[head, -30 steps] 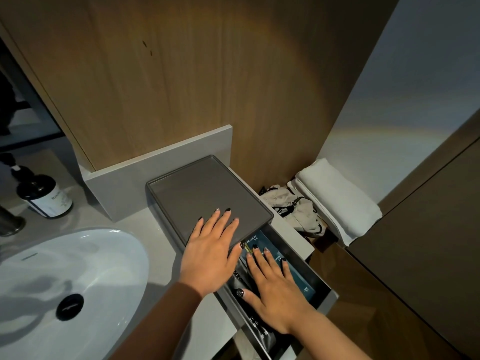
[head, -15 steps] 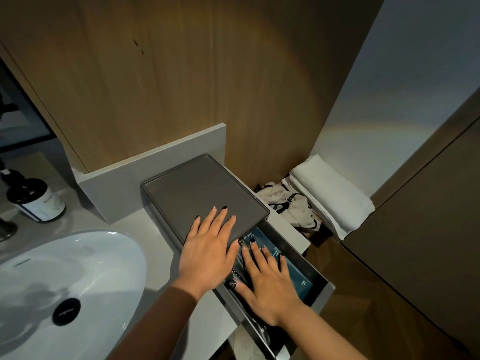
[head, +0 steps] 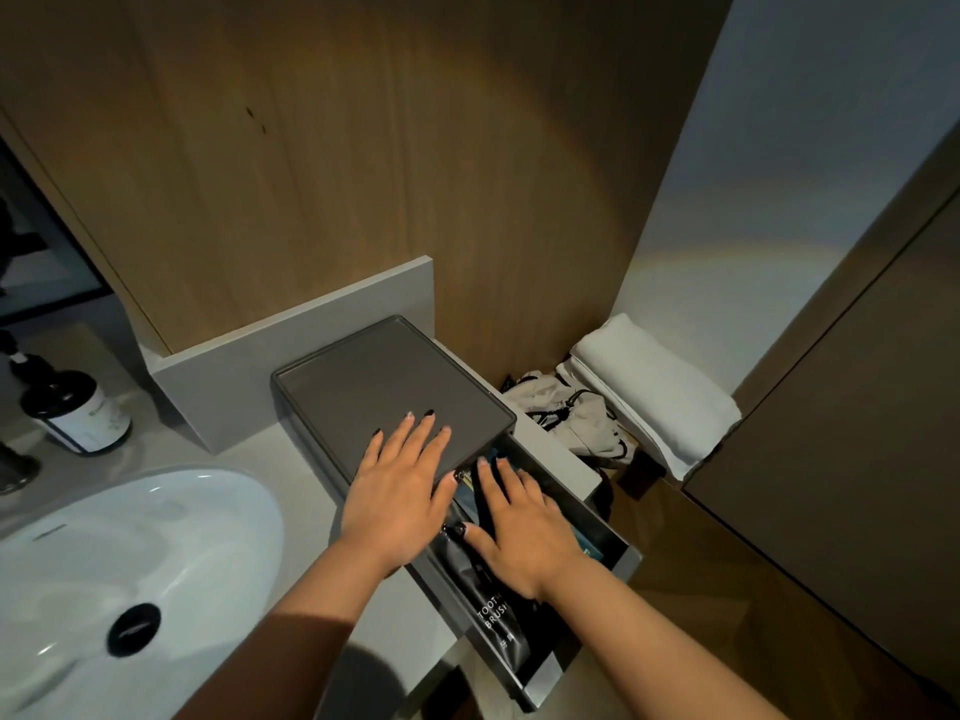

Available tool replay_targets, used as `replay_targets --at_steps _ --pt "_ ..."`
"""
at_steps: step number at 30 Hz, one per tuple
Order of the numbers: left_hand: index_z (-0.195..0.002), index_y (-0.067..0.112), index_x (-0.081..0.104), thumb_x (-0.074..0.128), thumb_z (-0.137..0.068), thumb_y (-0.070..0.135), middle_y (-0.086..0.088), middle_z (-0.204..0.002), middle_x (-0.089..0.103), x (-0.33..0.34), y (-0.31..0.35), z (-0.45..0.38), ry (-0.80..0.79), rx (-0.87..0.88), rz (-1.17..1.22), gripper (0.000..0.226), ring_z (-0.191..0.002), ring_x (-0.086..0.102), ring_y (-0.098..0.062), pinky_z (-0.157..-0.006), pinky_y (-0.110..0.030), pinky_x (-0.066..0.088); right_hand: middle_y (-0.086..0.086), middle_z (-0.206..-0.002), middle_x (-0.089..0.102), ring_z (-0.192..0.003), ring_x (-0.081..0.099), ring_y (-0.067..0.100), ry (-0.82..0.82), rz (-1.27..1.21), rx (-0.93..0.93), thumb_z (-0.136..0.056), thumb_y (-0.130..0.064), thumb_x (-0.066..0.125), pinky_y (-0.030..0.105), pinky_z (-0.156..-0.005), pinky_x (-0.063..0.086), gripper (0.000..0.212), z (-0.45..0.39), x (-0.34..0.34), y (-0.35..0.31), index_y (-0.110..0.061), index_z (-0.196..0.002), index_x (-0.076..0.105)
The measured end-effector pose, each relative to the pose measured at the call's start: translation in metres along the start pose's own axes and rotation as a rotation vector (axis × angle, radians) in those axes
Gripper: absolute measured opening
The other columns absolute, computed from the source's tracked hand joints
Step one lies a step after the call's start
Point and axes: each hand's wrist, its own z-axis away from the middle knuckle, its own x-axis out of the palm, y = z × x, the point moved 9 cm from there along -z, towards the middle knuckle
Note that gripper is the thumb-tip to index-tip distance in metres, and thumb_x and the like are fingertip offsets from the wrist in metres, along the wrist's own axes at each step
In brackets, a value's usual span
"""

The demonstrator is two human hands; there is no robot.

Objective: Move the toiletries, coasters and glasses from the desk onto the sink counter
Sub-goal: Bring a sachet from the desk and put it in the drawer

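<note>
Toiletries [head: 493, 610] in the box drawer [head: 621, 550] remain pressed under the right hand [head: 524, 527], fingers flat, slightly spread. Left hand [head: 397, 491] stays flat on the lid [head: 363, 387]. Little has changed; stowing continues.

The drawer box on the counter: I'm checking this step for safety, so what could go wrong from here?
1. The right hand lies flat on the sachets inside the open drawer; if it slides shut, the fingers could be pinched under the box top.
2. The drawer overhangs the counter edge; pressing down could tip the grey box, though the left hand steadies its top.
3. A toothbrush sachet near the front could spill out.
</note>
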Motion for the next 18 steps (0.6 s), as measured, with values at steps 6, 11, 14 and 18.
replay_targets --at_steps 6,11,14,18 --pt "-0.152 0.027 0.012 0.010 -0.091 0.059 0.004 -0.161 0.006 -0.001 0.002 0.000 -0.048 -0.027 0.036 0.069 -0.148 -0.004 -0.013 -0.117 -0.036 -0.005 0.005 -0.161 0.000 -0.147 0.008 0.024 0.105 -0.043 -0.170 -0.098 -0.043 0.038 0.040 -0.117 0.023 0.070 0.015 -0.034 0.009 -0.019 -0.153 0.002" --pt "-0.152 0.023 0.014 0.033 -0.099 0.044 0.001 -0.161 0.008 -0.021 0.006 0.006 -0.012 -0.158 0.198 0.060 -0.148 0.001 -0.014 -0.121 -0.036 0.009 0.002 -0.160 0.008 -0.145 0.014 0.022 0.120 -0.096 -0.301 -0.098 -0.039 0.041 0.038 -0.115 0.027 0.067 0.028 -0.066 0.021 -0.017 -0.152 0.009" --pt "-0.152 0.022 0.018 0.036 -0.099 0.042 0.000 -0.160 0.012 -0.039 0.015 0.020 0.068 -0.212 0.245 0.060 -0.148 0.005 -0.014 -0.121 -0.032 0.010 0.003 -0.159 0.011 -0.145 0.012 0.021 0.140 -0.102 -0.378 -0.098 -0.039 0.040 0.037 -0.117 0.023 0.066 0.036 -0.082 0.025 -0.016 -0.152 0.011" --pt "-0.151 0.020 0.020 0.036 -0.099 0.041 0.000 -0.160 0.013 -0.056 0.032 0.050 0.142 -0.296 0.264 0.059 -0.148 0.006 -0.013 -0.119 -0.027 0.007 0.001 -0.160 0.010 -0.146 0.010 0.018 0.131 -0.112 -0.451 -0.098 -0.040 0.038 0.036 -0.118 0.021 0.065 0.045 -0.092 0.027 -0.017 -0.152 0.010"
